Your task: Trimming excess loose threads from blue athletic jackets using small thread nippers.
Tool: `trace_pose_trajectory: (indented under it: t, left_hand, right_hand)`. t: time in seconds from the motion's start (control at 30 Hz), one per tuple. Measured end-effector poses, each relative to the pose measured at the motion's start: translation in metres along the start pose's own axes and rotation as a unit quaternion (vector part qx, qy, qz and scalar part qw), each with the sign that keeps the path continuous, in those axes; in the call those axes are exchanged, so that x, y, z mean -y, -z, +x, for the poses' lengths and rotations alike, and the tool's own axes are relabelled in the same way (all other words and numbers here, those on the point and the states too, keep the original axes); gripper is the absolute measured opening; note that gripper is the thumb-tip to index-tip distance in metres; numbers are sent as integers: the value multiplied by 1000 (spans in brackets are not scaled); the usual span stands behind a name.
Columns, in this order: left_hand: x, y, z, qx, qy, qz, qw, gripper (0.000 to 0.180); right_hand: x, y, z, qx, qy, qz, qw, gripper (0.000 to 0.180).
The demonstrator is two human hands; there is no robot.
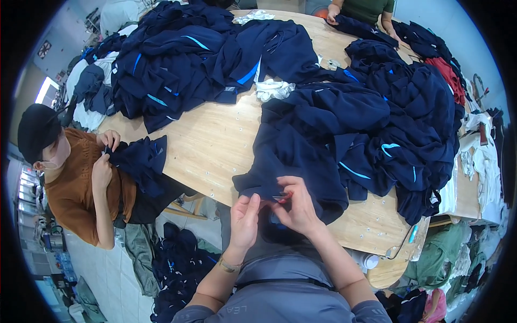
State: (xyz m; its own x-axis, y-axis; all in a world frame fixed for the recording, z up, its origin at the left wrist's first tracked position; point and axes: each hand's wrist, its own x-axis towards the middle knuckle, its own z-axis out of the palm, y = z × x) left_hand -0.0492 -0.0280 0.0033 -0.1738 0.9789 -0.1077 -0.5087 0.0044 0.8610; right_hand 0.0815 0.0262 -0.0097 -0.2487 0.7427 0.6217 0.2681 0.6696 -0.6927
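A navy garment (296,145) drapes over the table's near edge in front of me. My left hand (245,220) pinches its hem between thumb and fingers. Close beside it, my right hand (300,207) is closed around small red-handled thread snips (285,197), whose metal tips point left toward the pinched edge. The hands are a small gap apart. Part of the garment hangs below the tabletop, shadowed between my forearms. Folds of cloth hide how much of the garment lies beneath.
Navy garments with light-blue strips pile at the far left (177,59) and right (409,113) of the wooden table (210,145). White scraps (274,90) lie between. A co-worker (86,183) at left handles navy cloth; another person (361,11) works opposite. A teal-handled tool (413,234) lies at the right edge.
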Motion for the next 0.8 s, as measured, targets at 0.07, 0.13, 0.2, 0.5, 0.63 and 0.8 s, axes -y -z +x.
trace_pose_trajectory:
  t: [0.07,0.13,0.2,0.5,0.63,0.8]
  left_hand:
    - [-5,-1,2,-1,6,9,1000,21]
    - [-18,-1,4,22,-31,191,981,14]
    - [-26,-1,7,16,-38,209,977,15]
    - [-16,-12,31,162,-92,393,900,36]
    - [-14,-14,33,180,74,128,973,20]
    - [-12,-21,35,121,72,15,990,4]
  right_hand:
    - [0,4,-6,11,-109,79,991,24]
    - [-3,5,-5,-21,-244,259,934,20]
    - [-1,18,5,-24,-308,374,875,21]
    - [8,48,14,-12,-333,532,778,23]
    - [3,56,14,-36,-332,521,785,23]
    - [-9,51,6,-17,-290,316,903,27]
